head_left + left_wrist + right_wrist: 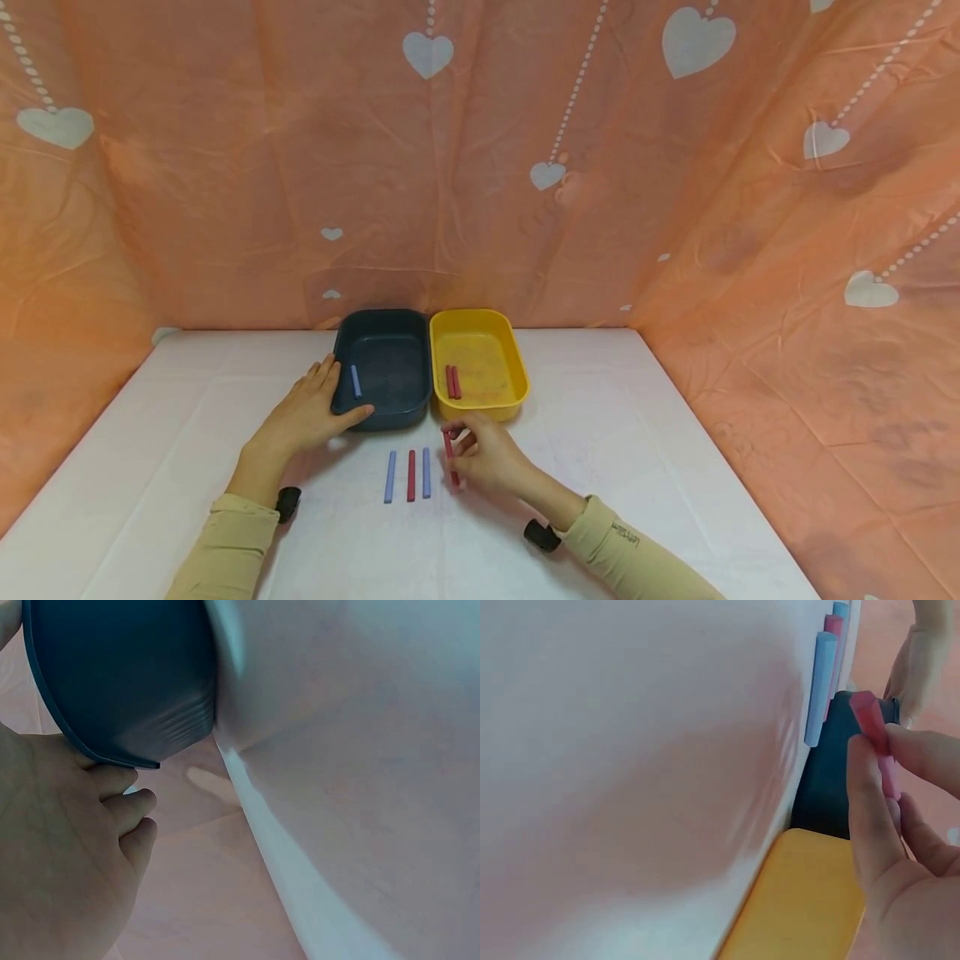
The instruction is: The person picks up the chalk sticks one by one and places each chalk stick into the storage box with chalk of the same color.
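My right hand (487, 454) pinches a red chalk stick (870, 720) between thumb and fingertips, just in front of the yellow tray (522, 387). My left hand (303, 408) rests at the near left corner of the dark blue tray (405, 421), fingers along its left rim and thumb stretched over the front rim. On the table before the trays lie a blue stick (390, 477), a red stick (411, 475) and another blue stick (427, 472), side by side. Inside the dark tray is one blue stick (356, 381); two red sticks (453, 382) lie in the yellow one.
Both trays stand side by side near the back edge of the white-covered table (600, 400). Behind and beside the table hangs an orange cloth (480, 208) with white hearts. A black wrist strap piece (542, 536) shows under the right forearm.
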`<act>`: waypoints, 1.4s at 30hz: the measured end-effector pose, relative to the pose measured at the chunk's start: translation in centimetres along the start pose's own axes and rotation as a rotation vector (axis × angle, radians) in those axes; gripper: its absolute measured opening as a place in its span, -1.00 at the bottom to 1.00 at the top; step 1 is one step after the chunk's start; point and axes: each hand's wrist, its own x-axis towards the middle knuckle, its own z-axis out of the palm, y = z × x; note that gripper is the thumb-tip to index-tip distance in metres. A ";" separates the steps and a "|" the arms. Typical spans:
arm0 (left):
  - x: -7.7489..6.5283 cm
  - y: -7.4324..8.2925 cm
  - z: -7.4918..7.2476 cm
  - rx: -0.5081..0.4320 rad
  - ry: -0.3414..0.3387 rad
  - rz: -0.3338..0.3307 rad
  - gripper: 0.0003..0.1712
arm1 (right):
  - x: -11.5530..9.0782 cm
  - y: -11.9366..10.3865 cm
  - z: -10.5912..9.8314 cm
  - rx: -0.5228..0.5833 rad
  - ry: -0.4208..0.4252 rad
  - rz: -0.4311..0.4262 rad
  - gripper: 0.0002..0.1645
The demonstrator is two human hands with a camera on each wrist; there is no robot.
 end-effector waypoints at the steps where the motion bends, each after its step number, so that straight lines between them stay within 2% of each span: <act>1: 0.0 0.0 0.0 0.000 -0.001 -0.001 0.36 | 0.1 -0.1 -0.1 -0.001 0.008 -0.008 -0.51; 8: -0.1 0.0 0.0 -0.005 0.000 0.001 0.35 | 0.6 -0.4 -0.7 0.009 0.084 -0.048 -0.52; 16: -0.2 0.1 -0.1 -0.005 0.004 -0.002 0.35 | 1.8 -0.2 -1.8 0.061 0.197 -0.186 -0.50; 29: -0.1 -0.1 0.0 0.004 0.009 0.005 0.34 | 4.2 -0.2 -3.9 0.168 0.229 -0.107 -0.47; 36: -0.1 0.0 0.0 0.006 0.003 -0.001 0.33 | 5.8 0.4 -4.6 0.175 0.251 -0.113 -0.46; 42: 0.0 -0.1 0.0 0.012 0.005 0.000 0.35 | 7.0 1.1 -4.9 0.137 0.228 -0.058 -0.47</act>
